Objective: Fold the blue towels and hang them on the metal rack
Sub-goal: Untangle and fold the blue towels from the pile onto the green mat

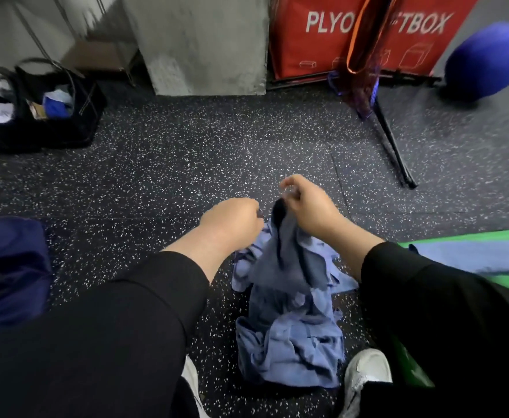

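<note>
A heap of crumpled blue towels (289, 333) lies on the speckled black floor between my feet. My right hand (307, 206) pinches the top edge of one blue towel (280, 251) and holds it up above the heap. My left hand (232, 220) is curled just left of that raised towel, at its edge; its fingertips are hidden, so a hold on the cloth is unclear. Another blue towel (470, 256) lies flat on a green mat (458, 236) at the right. No metal rack is clearly in view.
A red box (322, 40) marked PLYO stands at the back with a black stand (393, 146) leaning before it. A grey concrete block (205, 46) sits at back centre, black bags (36, 116) at left, a blue ball (488, 61) at right, dark blue fabric (9, 273) at my left.
</note>
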Demonstrator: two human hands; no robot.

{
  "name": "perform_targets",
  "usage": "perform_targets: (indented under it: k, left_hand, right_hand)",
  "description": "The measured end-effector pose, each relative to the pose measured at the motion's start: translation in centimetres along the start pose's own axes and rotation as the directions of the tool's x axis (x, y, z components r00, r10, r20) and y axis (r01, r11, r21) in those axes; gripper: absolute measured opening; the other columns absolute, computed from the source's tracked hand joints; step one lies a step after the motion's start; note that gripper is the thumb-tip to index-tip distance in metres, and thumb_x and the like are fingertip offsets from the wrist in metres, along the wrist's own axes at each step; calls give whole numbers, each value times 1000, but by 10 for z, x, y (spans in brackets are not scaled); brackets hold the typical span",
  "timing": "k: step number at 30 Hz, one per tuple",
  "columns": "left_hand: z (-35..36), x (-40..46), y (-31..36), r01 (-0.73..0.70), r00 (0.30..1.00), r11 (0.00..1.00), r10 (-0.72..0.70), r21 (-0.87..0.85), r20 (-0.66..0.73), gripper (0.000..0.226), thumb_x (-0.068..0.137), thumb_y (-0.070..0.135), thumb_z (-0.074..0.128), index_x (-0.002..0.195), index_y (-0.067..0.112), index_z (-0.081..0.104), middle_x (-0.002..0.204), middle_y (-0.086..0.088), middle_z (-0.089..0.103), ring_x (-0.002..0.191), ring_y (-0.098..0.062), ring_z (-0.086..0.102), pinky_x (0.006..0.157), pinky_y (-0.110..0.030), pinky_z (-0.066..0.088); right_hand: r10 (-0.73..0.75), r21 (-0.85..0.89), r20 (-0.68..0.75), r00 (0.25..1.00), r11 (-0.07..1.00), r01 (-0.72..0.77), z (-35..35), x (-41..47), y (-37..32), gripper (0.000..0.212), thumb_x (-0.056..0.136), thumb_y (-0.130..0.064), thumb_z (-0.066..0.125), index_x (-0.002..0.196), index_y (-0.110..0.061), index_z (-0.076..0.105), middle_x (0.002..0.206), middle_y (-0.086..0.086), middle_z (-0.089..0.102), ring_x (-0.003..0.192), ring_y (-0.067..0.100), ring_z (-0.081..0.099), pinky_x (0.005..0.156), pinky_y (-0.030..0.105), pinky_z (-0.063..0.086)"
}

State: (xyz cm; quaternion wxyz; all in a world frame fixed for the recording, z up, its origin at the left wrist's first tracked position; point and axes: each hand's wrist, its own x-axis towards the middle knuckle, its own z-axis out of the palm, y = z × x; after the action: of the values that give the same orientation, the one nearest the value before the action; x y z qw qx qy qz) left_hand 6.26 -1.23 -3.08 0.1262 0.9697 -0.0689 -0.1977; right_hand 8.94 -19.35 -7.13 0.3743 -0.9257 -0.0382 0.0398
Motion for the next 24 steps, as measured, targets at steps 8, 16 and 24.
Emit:
perform_targets:
  k: [8,16,24]
  left_hand:
    - [-42,-63,21,-96,988,828,14,-552,-152,56,98,47,60,151,37,43,136,5,61,120,-19,61,98,-36,48]
    - [-37,-65,22,-156,936,825,-51,-543,-347,22,101,22,54,84,10,63,65,1,55,64,-20,50,55,-30,38]
    - [-59,-55,32,-321,924,612,36,-723,-380,28,102,30,59,88,10,71,70,-6,62,65,-9,47,63,-34,39]
  right_hand:
    - [-211,249,2,977,947,204,-95,-52,-98,21,91,-11,72,106,-26,70,87,-9,70,76,2,62,76,17,51]
    - [-135,64,-110,985,988,143,-103,-73,-99,18,93,-13,67,98,-30,68,88,-4,68,73,6,57,68,22,46]
    - [-57,18,-63,996,998,58,-102,-67,-93,25,96,-13,47,95,-27,67,88,2,73,84,31,69,71,31,54]
